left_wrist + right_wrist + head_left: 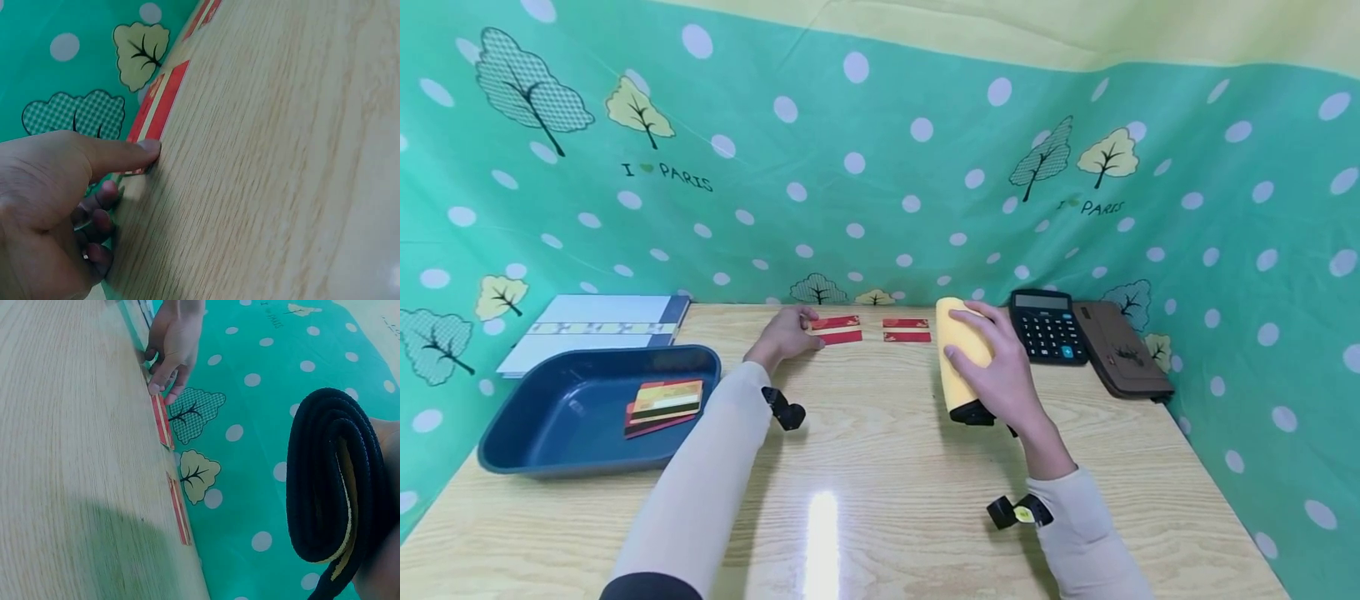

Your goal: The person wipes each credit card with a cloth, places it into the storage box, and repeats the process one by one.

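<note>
One pale sleeve (700,475) lay nearest, pointing up toward 1 o'clock to the left hand (786,335), whose thumb and finger appeared to pinch the near end of a red striped card (841,337) by the table's (865,433) far edge. From that hand the card stretched toward 3 o'clock, its long axis nearly 9-to-3, in line with a second card (907,337). Farther off, the right hand (1000,367) gripped a folded yellow cloth (957,333) at the second card's 4 o'clock.

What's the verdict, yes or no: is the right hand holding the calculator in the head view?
No, the right hand grips the yellow roll, and the calculator lies on the table.
</note>
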`<state>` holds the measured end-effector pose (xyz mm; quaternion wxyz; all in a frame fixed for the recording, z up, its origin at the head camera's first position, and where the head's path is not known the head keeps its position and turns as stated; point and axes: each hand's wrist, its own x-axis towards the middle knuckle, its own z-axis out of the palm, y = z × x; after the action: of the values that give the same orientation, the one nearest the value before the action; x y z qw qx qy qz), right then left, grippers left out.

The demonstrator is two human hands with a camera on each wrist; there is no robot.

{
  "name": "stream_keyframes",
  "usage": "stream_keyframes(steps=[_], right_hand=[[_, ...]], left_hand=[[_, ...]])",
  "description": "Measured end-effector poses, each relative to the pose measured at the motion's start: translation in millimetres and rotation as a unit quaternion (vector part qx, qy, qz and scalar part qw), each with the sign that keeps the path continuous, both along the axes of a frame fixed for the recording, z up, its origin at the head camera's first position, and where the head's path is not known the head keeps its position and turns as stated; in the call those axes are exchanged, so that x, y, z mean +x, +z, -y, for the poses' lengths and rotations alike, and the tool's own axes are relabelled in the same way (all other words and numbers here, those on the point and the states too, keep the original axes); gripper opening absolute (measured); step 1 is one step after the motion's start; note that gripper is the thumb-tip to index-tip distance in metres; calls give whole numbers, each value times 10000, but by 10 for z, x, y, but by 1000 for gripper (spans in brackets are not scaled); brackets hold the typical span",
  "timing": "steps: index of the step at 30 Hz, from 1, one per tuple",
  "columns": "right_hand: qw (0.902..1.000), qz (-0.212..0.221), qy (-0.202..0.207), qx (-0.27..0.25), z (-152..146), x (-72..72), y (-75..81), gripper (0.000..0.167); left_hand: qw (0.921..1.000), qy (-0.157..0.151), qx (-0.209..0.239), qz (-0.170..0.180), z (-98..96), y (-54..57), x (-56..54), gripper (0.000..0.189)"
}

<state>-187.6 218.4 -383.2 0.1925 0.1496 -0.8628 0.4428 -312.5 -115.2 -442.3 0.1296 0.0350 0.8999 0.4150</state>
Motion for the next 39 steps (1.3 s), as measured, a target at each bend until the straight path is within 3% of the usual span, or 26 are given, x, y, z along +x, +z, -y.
stream_keyframes(steps=[15, 21, 26, 29, 34, 39], right_hand=[[9999, 96, -17, 55, 24, 18, -4, 47], [10000, 48, 13, 49, 33, 16, -11, 47], [10000, 31, 45, 29, 45, 23, 6, 47], [10000, 52, 7, 33, 49, 38, 18, 47], [9999, 107, -2, 64, 58, 53, 26, 47], [9999, 86, 37, 64, 82, 69, 42, 47]], left_hand=[[9949, 286, -371, -892, -118, -1, 156, 48], [9904, 343, 410, -1277, -232, 151, 262, 42], [9795, 312, 727, -1850, -298, 345, 440, 38], [9746, 194, 941, -2023, -312, 445, 583, 37], [9673, 31, 1370, -2134, -295, 576, 839, 38], [9620, 23, 1755, -2092, -234, 628, 1041, 41]])
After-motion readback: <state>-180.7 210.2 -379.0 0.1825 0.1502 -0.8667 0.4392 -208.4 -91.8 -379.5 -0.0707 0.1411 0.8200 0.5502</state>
